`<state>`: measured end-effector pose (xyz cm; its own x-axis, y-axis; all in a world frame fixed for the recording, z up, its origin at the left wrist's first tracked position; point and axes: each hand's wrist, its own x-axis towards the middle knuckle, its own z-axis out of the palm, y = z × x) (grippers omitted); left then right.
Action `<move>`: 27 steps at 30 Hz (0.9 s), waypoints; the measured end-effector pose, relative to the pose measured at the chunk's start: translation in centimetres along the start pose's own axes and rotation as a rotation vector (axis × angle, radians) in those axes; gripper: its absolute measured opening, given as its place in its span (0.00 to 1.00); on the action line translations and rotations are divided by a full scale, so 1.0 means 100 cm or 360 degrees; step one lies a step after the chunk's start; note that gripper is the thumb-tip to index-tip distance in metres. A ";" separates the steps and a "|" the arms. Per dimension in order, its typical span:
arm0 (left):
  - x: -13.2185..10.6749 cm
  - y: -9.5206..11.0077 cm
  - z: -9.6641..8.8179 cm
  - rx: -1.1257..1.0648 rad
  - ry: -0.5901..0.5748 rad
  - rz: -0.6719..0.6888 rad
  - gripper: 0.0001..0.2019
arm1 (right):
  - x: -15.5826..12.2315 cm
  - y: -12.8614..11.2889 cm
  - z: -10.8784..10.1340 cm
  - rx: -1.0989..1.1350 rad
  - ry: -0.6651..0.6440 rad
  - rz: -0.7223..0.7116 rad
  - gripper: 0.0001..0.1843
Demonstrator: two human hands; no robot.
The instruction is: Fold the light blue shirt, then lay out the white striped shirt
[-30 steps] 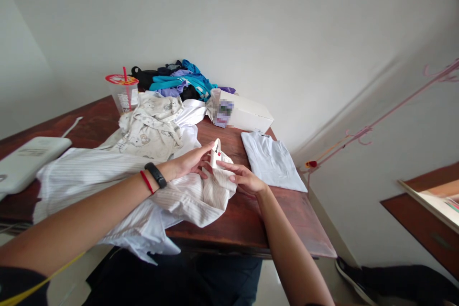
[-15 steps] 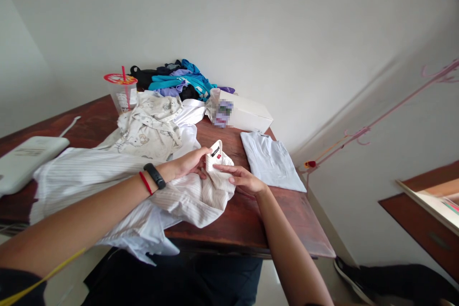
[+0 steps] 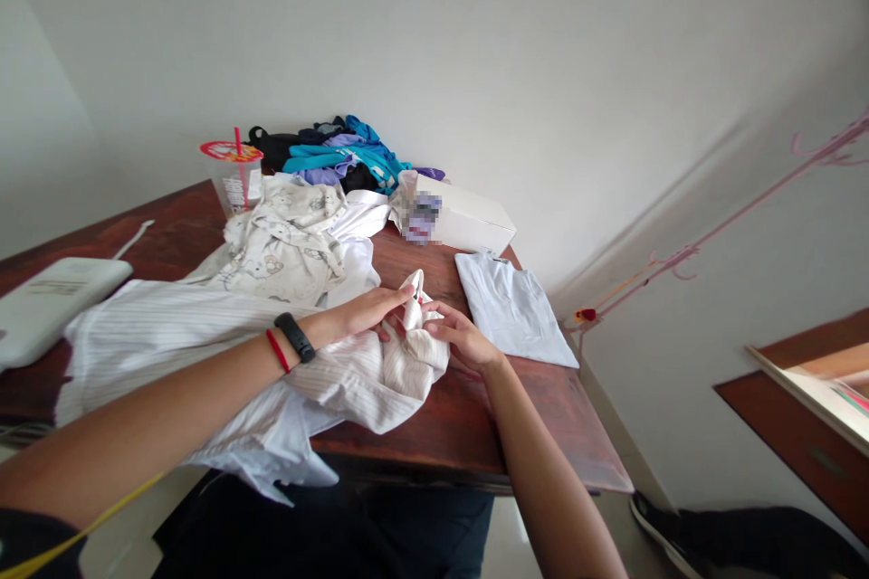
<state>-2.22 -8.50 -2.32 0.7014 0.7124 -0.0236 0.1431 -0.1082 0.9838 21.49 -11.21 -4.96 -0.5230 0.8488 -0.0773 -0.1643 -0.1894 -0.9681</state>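
Note:
A white shirt with thin beige stripes (image 3: 370,384) lies across the front of the table, its sleeves and hem rumpled and a part hanging over the edge. My left hand (image 3: 370,312) grips the collar from the left, thumb on top. From the right, my right hand (image 3: 462,335) pinches the collar's other side with bent fingers. Between the two hands the collar stands up in a narrow loop, and its dark label is mostly hidden. A folded light-blue T-shirt (image 3: 516,308) rests to the right of my right hand.
Behind lie a cat-print garment (image 3: 285,240), a plastic cup with a red straw (image 3: 237,176), a heap of blue and dark clothes (image 3: 346,154) and a white box (image 3: 472,213). A white device (image 3: 61,298) sits at the left. A pink rack (image 3: 733,208) leans along the right wall.
Both hands have brought the collar's sides closer together, so its opening is narrower and the label, plainly visible before, is now mostly covered. My left hand has turned slightly over the collar.

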 end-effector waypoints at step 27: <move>-0.012 0.012 0.010 -0.0271 0.0148 -0.0007 0.21 | 0.015 0.013 -0.001 -0.0216 0.0220 -0.0250 0.15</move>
<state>-2.24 -10.17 -1.25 0.6326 0.7743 -0.0190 0.0200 0.0082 0.9998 20.59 -10.06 -6.33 -0.3789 0.9239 0.0540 -0.1159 0.0105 -0.9932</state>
